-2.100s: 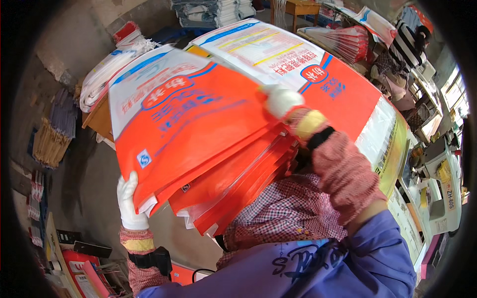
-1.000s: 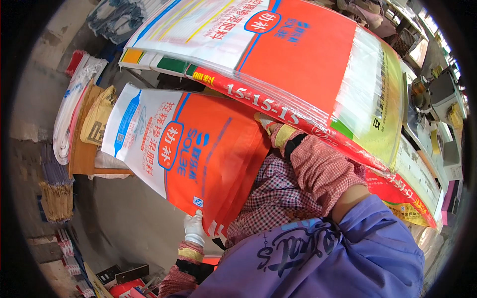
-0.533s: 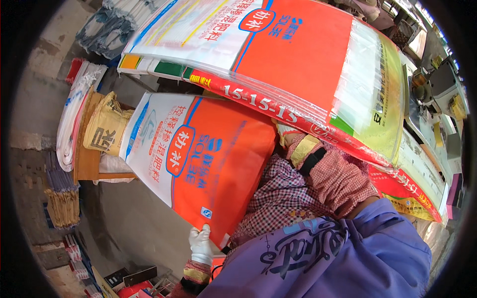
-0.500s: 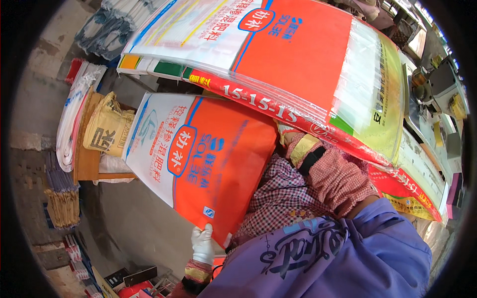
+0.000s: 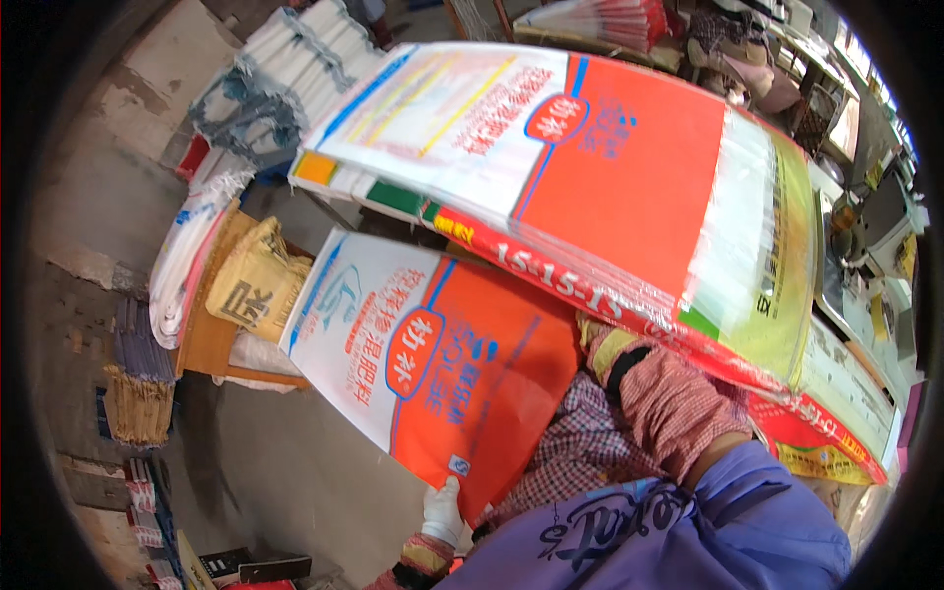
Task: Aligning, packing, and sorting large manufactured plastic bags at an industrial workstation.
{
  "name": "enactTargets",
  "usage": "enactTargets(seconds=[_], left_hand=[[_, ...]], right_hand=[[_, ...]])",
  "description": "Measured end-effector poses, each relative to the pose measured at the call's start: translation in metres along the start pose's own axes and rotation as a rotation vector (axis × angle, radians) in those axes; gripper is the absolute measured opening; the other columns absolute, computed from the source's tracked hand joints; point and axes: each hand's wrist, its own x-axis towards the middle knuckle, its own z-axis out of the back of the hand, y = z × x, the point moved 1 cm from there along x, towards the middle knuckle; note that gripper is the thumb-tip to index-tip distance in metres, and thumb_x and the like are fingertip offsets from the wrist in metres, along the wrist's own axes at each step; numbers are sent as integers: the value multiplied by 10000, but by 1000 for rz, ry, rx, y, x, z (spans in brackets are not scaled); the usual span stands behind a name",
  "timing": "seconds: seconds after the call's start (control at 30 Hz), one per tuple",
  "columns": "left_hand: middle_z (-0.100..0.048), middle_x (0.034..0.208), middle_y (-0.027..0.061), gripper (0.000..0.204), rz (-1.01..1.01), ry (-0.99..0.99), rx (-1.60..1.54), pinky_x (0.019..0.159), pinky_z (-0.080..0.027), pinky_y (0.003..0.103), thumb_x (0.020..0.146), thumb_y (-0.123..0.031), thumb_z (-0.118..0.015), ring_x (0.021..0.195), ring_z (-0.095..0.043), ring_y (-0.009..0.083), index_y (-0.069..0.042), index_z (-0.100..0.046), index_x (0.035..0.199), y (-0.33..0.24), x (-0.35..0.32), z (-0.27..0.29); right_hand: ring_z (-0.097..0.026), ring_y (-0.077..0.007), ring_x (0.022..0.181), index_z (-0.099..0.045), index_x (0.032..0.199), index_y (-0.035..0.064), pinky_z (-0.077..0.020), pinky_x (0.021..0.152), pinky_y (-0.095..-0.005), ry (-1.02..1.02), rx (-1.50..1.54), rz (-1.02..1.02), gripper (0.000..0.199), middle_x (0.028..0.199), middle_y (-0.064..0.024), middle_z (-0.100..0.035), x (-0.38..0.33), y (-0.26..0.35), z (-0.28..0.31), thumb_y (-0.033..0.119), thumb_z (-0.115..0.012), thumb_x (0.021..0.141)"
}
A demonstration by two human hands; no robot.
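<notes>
A flat orange-and-white printed sack (image 5: 511, 383) spans the space before me, tilted, its white end toward the far left. My left hand (image 5: 442, 509), in a white glove, pinches its near lower edge, thumb on the printed face. At the sack's upper right corner is my right hand (image 5: 593, 337); the cuff shows, most of its fingers are hidden, and the corner is held up there. Just beyond lies a thick stack of flat printed sacks (image 5: 629, 197), with a similar orange-and-white one on top and red edges along its near side.
Left of the held sack, a wooden stand (image 5: 205, 339) carries a yellowish bundled sack (image 5: 258, 273) and folded white sacks (image 5: 187, 265). Tied bundles (image 5: 138, 383) lie on the floor at far left. Grey-white bundles (image 5: 285, 84) stand behind. Equipment (image 5: 875, 211) is at right.
The whole view has shifted, so the stack, the held sack and both hands appear lower and farther right. Both hands stay at the same parts of the sack.
</notes>
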Motion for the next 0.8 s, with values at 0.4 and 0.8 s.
enactTargets(seconds=[0.4,0.8], left_hand=[[-660,926,210,717,-617,113,2049,774,-474,458,763,-709,-482,899,-623,375,-49,-680,961,-115,26,4],[-564,835,155,320,-1815,961,1335,729,-467,447,819,-353,-553,826,-578,352,-35,-581,848,-199,-127,-345]], right_hand=[[-448,-242,1219,-408,1361,128,-383,1006,-392,67,283,6,457,1355,-93,-461,-9,4,-5,319,-421,946],[-434,-210,1242,-412,1371,134,-362,1024,-346,60,301,52,448,1362,-82,-466,-34,-1,33,287,-419,950]])
